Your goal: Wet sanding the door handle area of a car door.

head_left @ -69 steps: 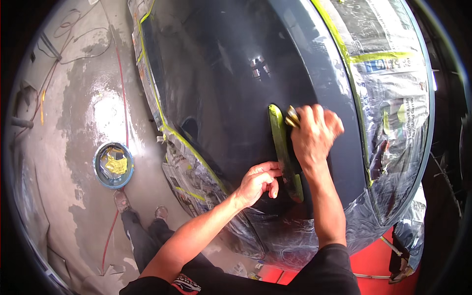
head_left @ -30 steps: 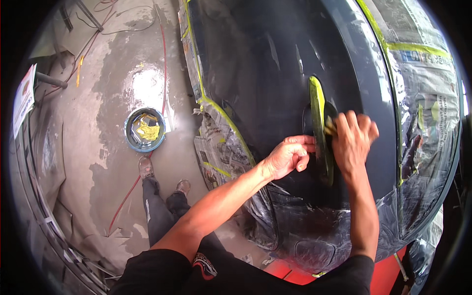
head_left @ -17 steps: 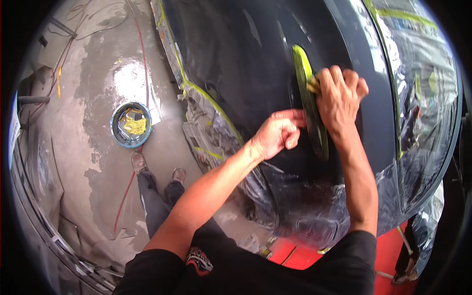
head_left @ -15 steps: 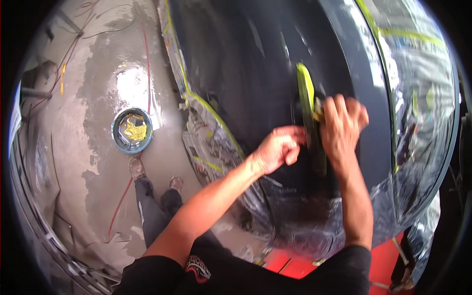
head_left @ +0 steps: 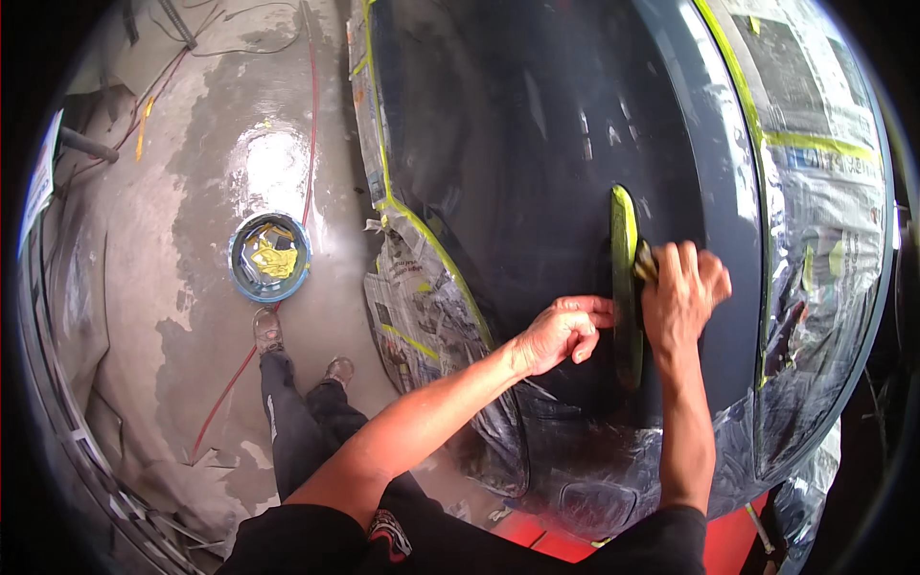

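Observation:
The dark grey car panel [head_left: 527, 163] carries a long raised handle [head_left: 627, 287] masked in green-yellow tape. My left hand [head_left: 565, 331] rests against the handle's left side, index and middle fingertips stretched out to it, the other fingers bent with nothing visible in them. Just right of the handle, my right hand [head_left: 682, 297] has its fingers bent round a small yellowish pad [head_left: 644, 264] on the panel. Its working face is hidden.
Newspaper, plastic and yellow tape mask the panel's left edge [head_left: 422, 287] and right side [head_left: 819, 240]. A blue basin [head_left: 268, 259] with yellow material stands on the wet concrete floor [head_left: 163, 335], beside my feet [head_left: 268, 331] and a red hose [head_left: 311, 125]. Dark pipes lie at left.
My right hand has shifted slightly back and forth along the handle with the pad. My left fingers stay against it. The whole view has shifted with my head.

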The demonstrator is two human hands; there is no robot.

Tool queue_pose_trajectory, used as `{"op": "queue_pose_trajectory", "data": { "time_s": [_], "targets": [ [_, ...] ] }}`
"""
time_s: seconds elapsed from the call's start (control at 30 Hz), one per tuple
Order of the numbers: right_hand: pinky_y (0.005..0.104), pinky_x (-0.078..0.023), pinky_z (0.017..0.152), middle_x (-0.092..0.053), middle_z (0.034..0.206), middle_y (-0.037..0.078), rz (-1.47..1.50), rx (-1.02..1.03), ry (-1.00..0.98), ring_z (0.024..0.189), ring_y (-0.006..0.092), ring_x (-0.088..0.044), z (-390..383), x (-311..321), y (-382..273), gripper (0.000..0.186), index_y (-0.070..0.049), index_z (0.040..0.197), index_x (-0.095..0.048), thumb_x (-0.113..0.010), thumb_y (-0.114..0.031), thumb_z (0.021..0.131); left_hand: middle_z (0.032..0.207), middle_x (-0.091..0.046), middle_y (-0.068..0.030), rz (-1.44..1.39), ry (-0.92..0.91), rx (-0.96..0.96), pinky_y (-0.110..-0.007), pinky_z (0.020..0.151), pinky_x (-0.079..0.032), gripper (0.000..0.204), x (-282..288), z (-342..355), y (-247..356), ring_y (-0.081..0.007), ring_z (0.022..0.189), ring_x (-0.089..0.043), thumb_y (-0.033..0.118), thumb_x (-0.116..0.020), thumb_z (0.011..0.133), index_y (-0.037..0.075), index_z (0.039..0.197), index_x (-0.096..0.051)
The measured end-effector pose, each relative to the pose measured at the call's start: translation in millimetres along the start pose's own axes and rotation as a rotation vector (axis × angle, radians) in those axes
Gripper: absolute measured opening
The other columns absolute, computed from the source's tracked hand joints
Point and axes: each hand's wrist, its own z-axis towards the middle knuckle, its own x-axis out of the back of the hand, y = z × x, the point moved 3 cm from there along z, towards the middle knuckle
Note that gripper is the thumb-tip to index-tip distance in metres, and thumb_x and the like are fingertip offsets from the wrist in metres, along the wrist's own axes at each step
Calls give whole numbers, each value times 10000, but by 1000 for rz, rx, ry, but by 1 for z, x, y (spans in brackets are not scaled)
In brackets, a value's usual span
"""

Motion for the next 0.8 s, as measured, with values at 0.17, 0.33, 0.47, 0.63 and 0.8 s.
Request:
{"op": "queue_pose_trajectory", "data": {
  "time_s": [0.17, 0.33, 0.47, 0.63, 0.8],
  "targets": [
    [474, -351, 995, -589, 941, -10, -26, -11, -29, 1026, 245, -585, -18, -2, 5, 176, -173, 919, -646, -720, -86, 785, 1276, -749, -210, 22, 21, -36, -282, 579, -508, 563, 5, 3, -2, -130, 583, -578, 12, -526, 854, -59, 1403, -626],
    [481, -349, 1003, -606, 962, -10, 14, 37, 21, 1069, 248, -599, -15, -8, 2, 139, -177, 930, -638, -711, -118, 827, 1257, -737, -218, 28, 9, -14, -284, 578, -494, 559, 7, 2, -1, -137, 583, -576, 8, -528, 865, -70, 1412, -611],
    [471, -372, 978, -621, 960, -4, 17, 50, 101, 1049, 245, -612, -7, -18, 5, 131, -181, 921, -653, -734, -132, 830, 1321, -721, -236, -12, 2, -11, -300, 591, -494, 594, 7, 4, -7, -143, 597, -575, 9, -529, 863, -80, 1447, -589],
    [430, -480, 860, -689, 977, 34, 287, -154, 175, 946, 290, -671, -30, 24, 40, 253, -143, 1026, -751, -860, -82, 806, 1370, -717, -238, 156, 110, -68, -320, 676, -562, 567, -5, -8, 2, -173, 665, -646, 34, -543, 927, -96, 1477, -584],
    [399, -577, 858, -699, 1025, 114, 513, -188, -110, 962, 327, -714, -45, 52, 53, 373, -48, 1149, -767, -793, 54, 790, 1407, -729, -150, 1901, 319, -976, -471, 1026, -552, 425, -20, -33, 38, -360, 1219, -673, 83, -730, 871, 3, 1287, -763]
  ]
}}
